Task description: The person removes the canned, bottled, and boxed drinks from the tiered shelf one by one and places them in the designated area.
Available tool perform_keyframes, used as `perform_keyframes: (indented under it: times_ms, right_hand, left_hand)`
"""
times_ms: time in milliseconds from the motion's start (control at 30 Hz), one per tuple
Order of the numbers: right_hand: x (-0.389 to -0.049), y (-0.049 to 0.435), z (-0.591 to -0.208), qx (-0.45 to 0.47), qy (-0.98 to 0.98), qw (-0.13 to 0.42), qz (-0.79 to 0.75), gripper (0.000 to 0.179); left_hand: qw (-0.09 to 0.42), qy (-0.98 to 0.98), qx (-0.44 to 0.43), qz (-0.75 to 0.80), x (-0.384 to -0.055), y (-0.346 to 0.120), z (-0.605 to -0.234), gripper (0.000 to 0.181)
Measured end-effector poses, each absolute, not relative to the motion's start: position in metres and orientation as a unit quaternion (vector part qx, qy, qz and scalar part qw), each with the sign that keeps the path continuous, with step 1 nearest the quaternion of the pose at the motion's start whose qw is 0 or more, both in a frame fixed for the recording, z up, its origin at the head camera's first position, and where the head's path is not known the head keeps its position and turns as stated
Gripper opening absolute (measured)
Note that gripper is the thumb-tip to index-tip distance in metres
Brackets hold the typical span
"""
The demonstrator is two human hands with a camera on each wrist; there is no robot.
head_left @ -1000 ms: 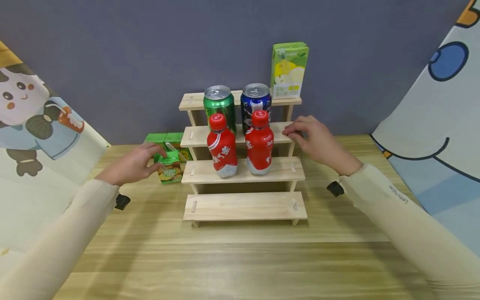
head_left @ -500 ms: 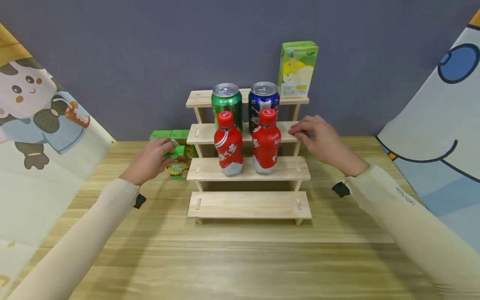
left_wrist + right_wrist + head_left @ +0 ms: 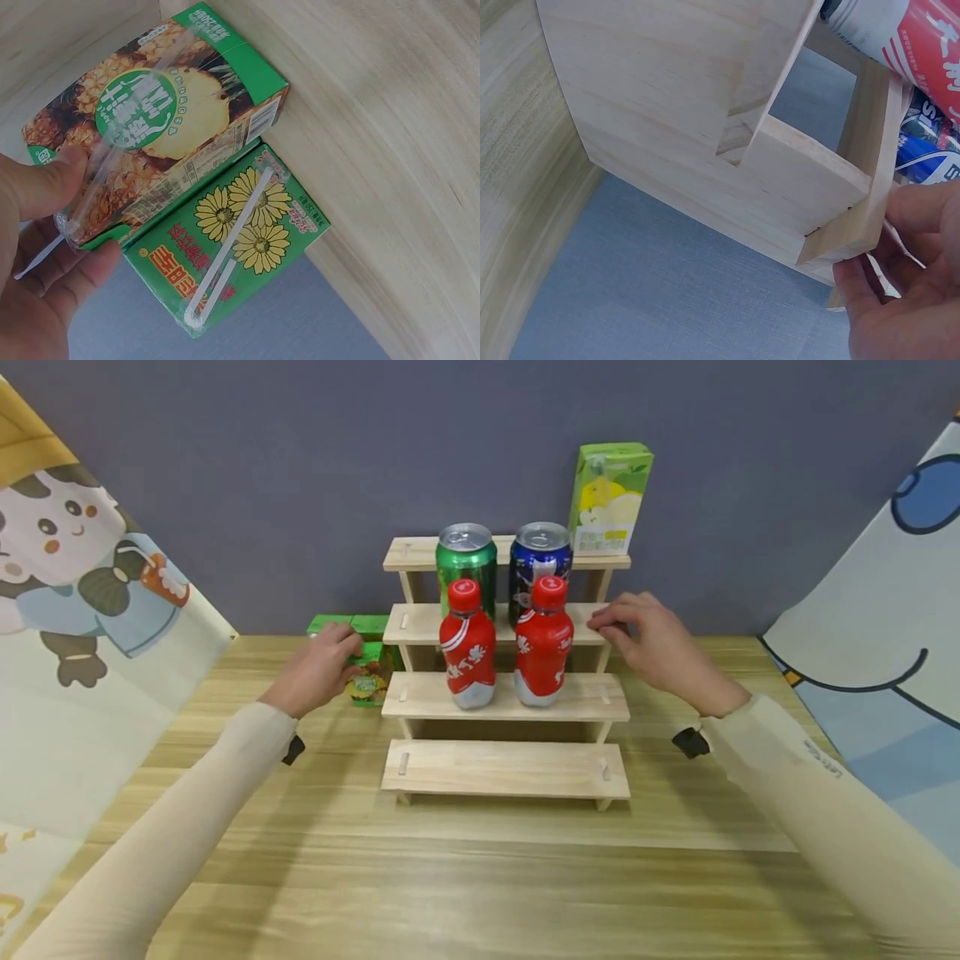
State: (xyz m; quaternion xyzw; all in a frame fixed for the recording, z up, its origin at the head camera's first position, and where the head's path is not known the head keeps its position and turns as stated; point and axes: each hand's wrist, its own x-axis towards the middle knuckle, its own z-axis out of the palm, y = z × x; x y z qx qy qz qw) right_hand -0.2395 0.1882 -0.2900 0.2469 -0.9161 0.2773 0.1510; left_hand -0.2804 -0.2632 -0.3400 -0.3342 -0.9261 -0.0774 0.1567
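My left hand [image 3: 318, 668] grips a pineapple juice carton [image 3: 165, 112] at the rack's left side, thumb on the front face and fingers around the end. Close against it in the left wrist view is a green drink carton [image 3: 255, 217] with yellow flowers and a straw. On the right, my right hand [image 3: 648, 639] pinches the end of a shelf board on the wooden tiered rack [image 3: 502, 768], thumb above and fingers below. Two red bottles [image 3: 468, 652] stand on its third tier down. Behind them, on the tier above, are a green can [image 3: 467, 556] and a blue can [image 3: 540, 560].
A green and yellow juice carton [image 3: 611, 502] stands at the right end of the top tier. More green cartons [image 3: 367, 624] sit behind my left hand. A grey wall [image 3: 300, 485] rises at the back, with cartoon-printed panels [image 3: 90, 560] at both sides.
My left hand has taken a fuller hold of the pineapple juice carton and moved it back, closer to the other green cartons. The right hand keeps its place on the rack. The head view has shifted left.
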Motion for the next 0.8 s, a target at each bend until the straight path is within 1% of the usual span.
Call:
perform_keyframes:
  times_ms: [233,400,633,800]
  right_hand:
    - [-0.237,0.189,-0.288,0.243,-0.918,0.145,0.277,0.015]
    - [-0.237,0.188,-0.288,0.243,-0.918,0.142,0.280,0.015]
    - [-0.237,0.188,-0.287,0.243,-0.919,0.141,0.278,0.016]
    - [-0.238,0.188,-0.287,0.241,-0.920,0.139,0.278,0.016]
  left_hand:
    - [0.166,-0.925,-0.334,-0.076,-0.286,-0.259,-0.342,0.021]
    - [0.164,-0.926,-0.333,-0.072,-0.289,-0.258,-0.341,0.021]
    - [0.157,-0.932,-0.318,-0.069,-0.291,-0.256,-0.341,0.020]
    - [0.140,-0.940,-0.300,-0.082,-0.290,-0.257,-0.342,0.021]
